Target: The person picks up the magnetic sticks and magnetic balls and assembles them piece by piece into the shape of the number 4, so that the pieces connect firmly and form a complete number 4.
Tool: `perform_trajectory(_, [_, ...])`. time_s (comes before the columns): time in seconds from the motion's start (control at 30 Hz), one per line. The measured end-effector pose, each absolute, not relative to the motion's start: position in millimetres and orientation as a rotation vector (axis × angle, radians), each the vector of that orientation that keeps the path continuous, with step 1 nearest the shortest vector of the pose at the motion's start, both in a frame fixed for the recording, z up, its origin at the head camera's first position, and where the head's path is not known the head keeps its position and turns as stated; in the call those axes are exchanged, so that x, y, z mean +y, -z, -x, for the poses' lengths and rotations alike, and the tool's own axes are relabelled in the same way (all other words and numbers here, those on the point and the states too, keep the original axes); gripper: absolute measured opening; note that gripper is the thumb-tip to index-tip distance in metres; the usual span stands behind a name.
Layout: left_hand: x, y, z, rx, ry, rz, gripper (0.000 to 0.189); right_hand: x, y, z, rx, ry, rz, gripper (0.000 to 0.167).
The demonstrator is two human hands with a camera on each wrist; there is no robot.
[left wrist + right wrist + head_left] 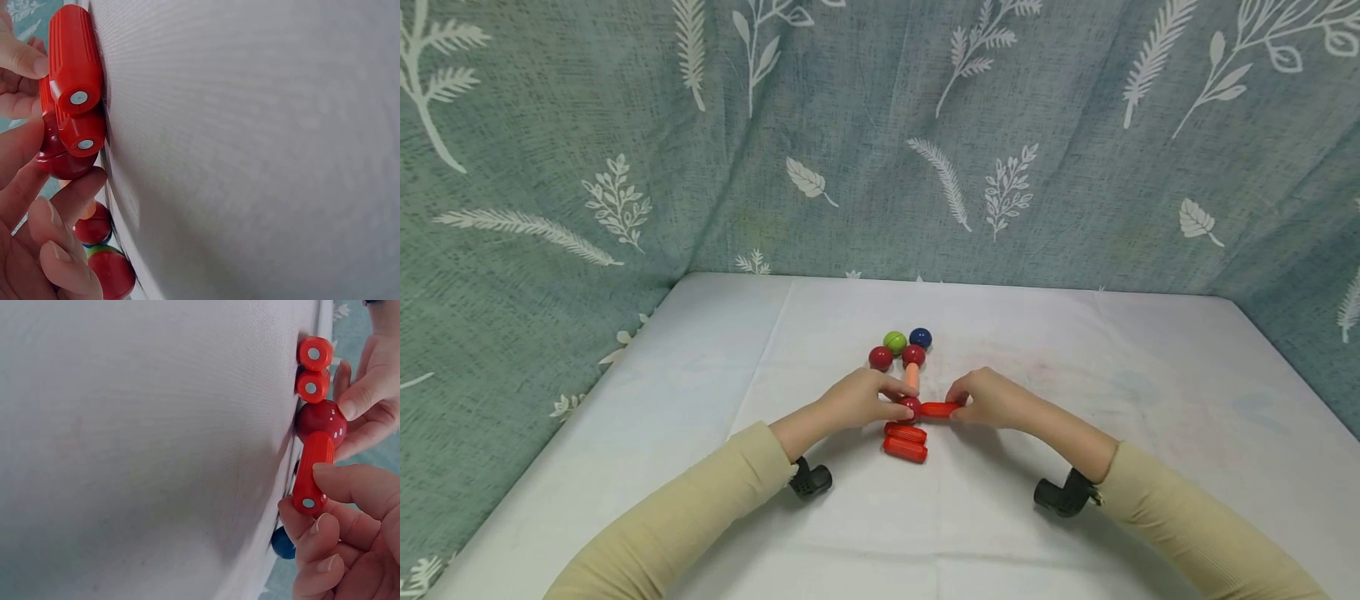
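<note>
My left hand (pixel 856 400) pinches a dark red ball (pixel 913 407) between thumb and fingers, low over the white cloth. With thumb and fingertips, my right hand (pixel 996 400) grips a ridged red rod (pixel 312 472) that has a pale disc in its end. The rod's other end meets the ball from the right. An orange rod (pixel 912 377) runs from the held ball to another red ball (pixel 913 356) farther back. Two more red rods (pixel 906 449) lie side by side just in front of the held ball; the left wrist view shows their disc ends close up.
Behind the hands sit a red ball (pixel 881 358), a green ball (pixel 895 342) and a blue ball (pixel 921 337), grouped around the orange rod's far end. White cloth (pixel 1037 333) covers the table, and a patterned green curtain (pixel 865 108) hangs behind it.
</note>
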State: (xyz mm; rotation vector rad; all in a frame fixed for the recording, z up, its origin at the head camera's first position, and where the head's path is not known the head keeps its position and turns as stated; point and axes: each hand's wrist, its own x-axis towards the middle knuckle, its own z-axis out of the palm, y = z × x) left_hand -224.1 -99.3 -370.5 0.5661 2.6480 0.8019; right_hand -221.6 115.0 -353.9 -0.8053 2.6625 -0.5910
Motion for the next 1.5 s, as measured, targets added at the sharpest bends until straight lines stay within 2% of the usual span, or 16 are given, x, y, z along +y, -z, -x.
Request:
perform_trajectory(1.3, [-103,369,224,2.675,-0.786,-0.548,0.033,122,356,220,2.684,0.688,0.843,0.017])
perform_trajectory(1.5, [-104,368,224,2.670,-0.791,-0.537,0.034,130,348,224,2.690,0.741,0.764,0.018])
